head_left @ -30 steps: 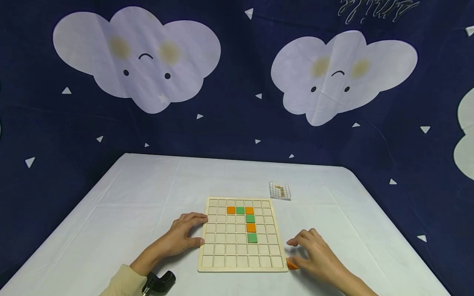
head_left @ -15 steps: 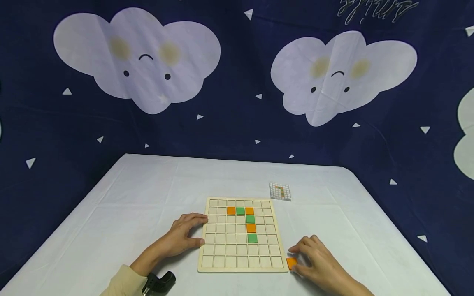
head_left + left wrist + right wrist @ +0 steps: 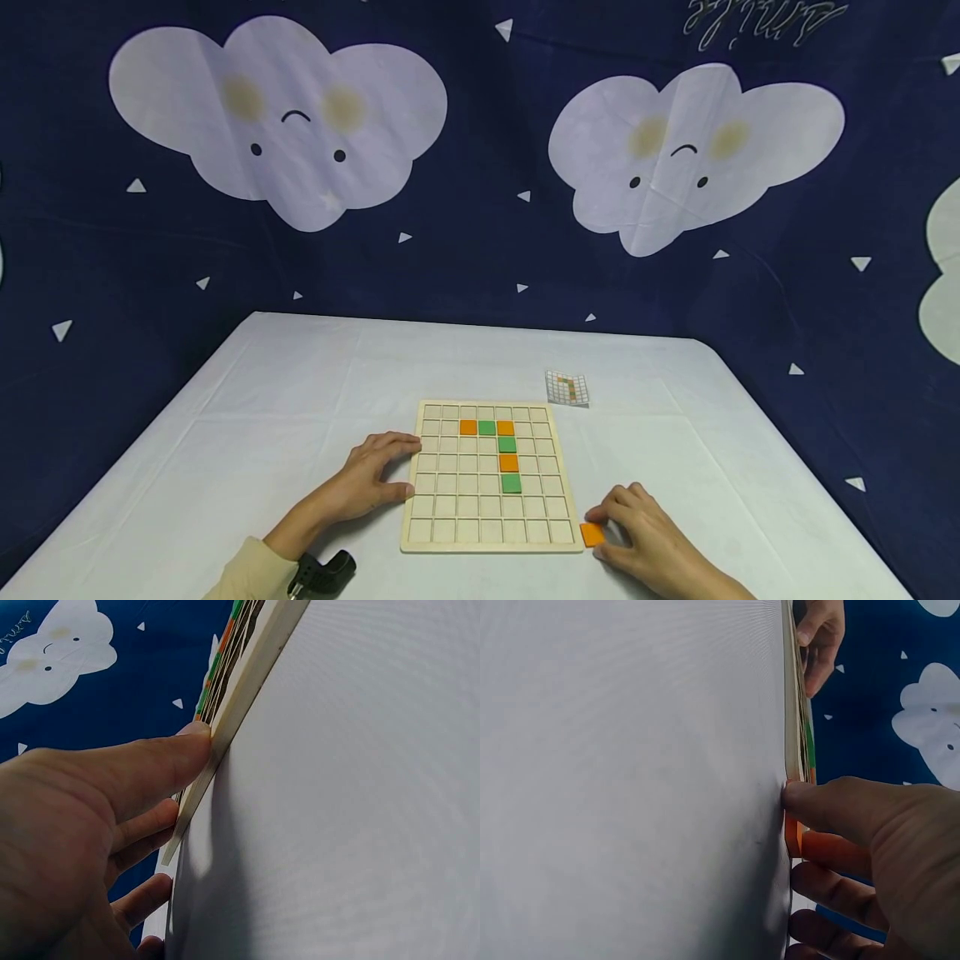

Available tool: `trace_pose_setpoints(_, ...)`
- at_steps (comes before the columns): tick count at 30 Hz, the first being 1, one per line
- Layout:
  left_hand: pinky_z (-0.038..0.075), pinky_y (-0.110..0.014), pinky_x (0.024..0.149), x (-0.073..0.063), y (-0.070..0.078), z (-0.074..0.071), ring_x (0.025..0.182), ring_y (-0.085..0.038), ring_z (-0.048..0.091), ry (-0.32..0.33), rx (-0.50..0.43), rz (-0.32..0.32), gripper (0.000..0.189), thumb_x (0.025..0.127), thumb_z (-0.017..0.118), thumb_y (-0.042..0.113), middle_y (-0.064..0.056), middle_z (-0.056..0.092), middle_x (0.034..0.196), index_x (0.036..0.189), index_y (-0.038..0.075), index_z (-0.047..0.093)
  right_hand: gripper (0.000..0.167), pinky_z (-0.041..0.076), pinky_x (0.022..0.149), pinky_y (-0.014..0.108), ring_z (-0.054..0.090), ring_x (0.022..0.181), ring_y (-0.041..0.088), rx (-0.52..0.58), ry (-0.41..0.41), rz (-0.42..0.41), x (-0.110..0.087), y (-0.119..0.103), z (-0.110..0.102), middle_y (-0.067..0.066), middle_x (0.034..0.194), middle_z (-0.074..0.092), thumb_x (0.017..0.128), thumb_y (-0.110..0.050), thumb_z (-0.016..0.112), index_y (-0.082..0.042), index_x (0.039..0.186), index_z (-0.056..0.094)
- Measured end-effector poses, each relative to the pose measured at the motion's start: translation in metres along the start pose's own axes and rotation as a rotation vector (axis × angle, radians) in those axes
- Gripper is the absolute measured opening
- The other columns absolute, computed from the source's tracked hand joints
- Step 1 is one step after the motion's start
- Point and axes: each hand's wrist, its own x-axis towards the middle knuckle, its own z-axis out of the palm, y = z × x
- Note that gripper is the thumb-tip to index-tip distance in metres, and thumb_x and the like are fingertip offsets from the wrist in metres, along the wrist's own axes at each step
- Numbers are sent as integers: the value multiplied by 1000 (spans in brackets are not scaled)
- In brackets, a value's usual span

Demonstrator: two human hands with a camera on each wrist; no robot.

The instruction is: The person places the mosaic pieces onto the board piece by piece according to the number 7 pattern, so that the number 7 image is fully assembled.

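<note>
A pale wooden grid board (image 3: 458, 529) lies on the white table, with several orange and green square tiles set in its cells. My left hand (image 3: 372, 477) rests against the board's left edge, its thumb and fingers spread apart. In the left wrist view the thumb (image 3: 161, 761) touches the board's rim. A loose orange tile (image 3: 591, 535) lies flat beside the board's lower right corner. My right hand (image 3: 645, 533) holds this tile by its edges between thumb and index finger. The right wrist view shows the orange tile (image 3: 793, 832) partly hidden by the thumb.
A small printed card (image 3: 567, 388) with a coloured grid pattern lies beyond the board's upper right corner. A black strap-like device (image 3: 324, 575) is at the left wrist. Behind the table hangs a dark blue cloth (image 3: 480, 250) with clouds.
The orange tile, tilted under the right fingers a second ago, now lies flat. My right hand has shifted slightly nearer the table's front edge, fingers at the tile's edges. The left hand stays put.
</note>
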Motion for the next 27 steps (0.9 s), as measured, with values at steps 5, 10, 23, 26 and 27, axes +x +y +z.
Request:
trace_pose_setpoints(5,20,-60,104,0,0,0,132,-33,37,-1,-6,0,55,79,74,25,-5,48,139,128,10,56,24,41,76,24,38,87,-2,0,-21,1,1,0,-1,-25,90,51,72,-31,77,-30,94,69)
trace_pose_setpoints(10,20,-61,104,-1,0,0,132,-33,37,-5,-8,4,55,80,73,26,-5,48,139,129,9,56,20,40,77,24,38,87,-2,2,-22,-6,0,1,0,-26,88,50,73,-29,76,-32,92,69)
trace_pose_setpoints(23,22,-59,103,0,0,0,131,-32,38,2,13,-3,55,79,74,26,-4,49,139,128,10,56,20,40,76,25,38,86,-2,9,41,-74,-2,5,2,-27,89,50,73,-27,77,-34,89,67)
trace_pose_setpoints(26,22,-60,103,0,0,0,131,-32,37,-1,11,-6,55,79,74,27,-5,49,139,128,10,56,23,40,75,23,37,85,-4,-2,91,-100,-2,6,2,-27,88,50,70,-25,78,-33,89,67)
trace_pose_setpoints(27,22,-60,103,0,0,0,132,-32,37,-2,10,-7,55,79,74,27,-5,49,139,129,10,56,24,40,74,22,37,84,-5,-9,117,-112,-2,6,2,-27,88,50,69,-24,79,-32,88,67)
